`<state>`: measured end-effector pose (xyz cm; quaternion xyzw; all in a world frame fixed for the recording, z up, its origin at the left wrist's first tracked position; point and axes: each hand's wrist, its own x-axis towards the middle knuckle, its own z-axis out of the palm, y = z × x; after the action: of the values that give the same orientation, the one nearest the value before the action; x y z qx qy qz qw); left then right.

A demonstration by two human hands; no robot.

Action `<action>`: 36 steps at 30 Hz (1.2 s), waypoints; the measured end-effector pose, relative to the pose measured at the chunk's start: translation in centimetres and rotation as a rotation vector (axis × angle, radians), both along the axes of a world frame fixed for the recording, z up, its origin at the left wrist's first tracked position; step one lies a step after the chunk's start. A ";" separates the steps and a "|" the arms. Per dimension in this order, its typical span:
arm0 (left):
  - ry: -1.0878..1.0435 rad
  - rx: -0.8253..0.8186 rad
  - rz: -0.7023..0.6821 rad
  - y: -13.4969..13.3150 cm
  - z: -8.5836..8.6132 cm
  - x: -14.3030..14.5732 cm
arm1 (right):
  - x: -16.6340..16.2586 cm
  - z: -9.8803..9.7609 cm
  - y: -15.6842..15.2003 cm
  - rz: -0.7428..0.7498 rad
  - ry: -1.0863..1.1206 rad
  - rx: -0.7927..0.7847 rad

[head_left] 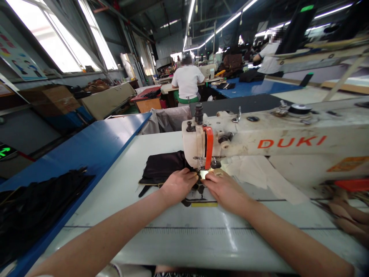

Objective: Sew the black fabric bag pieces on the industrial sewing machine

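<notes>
Resting beside the needle area of a sewing machine (245,140), the left hand (180,186) lies low with its fingers bent and close together on the near edge of a dark cloth piece (161,167). The right hand (221,188) faces it from the other side, fingers curled inward towards the needle. Whether either hand pinches the cloth or only presses it, I cannot tell; the fingertips are partly hidden.

The cloth lies mostly left of the machine's head, one end reaching beneath it, with a narrow dark strip (144,190) jutting from its near edge. It looks light, soft and slightly glossy, so it probably slides easily; flat fingers along the edge would likely steady it best.

Underneath is a smooth, pale worktable (150,250) with a printed ruler line. Pale sheets (256,173) lie under the machine's arm. To the left, a blue table (98,144) carries a dark fabric heap (37,207). Beyond, two people in white tops occupy a workshop with windows and strip lights.
</notes>
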<state>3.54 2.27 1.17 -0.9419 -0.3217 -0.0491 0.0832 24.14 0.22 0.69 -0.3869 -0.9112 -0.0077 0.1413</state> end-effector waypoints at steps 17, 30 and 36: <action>-0.072 -0.048 -0.094 -0.1 0.4 -1.3 | -0.2 0.4 0.0 -0.007 -0.018 -0.012; -0.105 -0.066 -0.019 -0.6 0.5 -1.1 | -0.1 0.3 0.0 -0.003 -0.017 -0.005; -0.103 -0.055 -0.030 -0.2 0.1 -1.1 | -0.2 0.4 0.1 -0.023 -0.014 0.000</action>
<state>2.44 2.06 1.32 -0.9448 -0.3126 -0.0897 0.0401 23.96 0.30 1.05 -0.3974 -0.9076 -0.0119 0.1349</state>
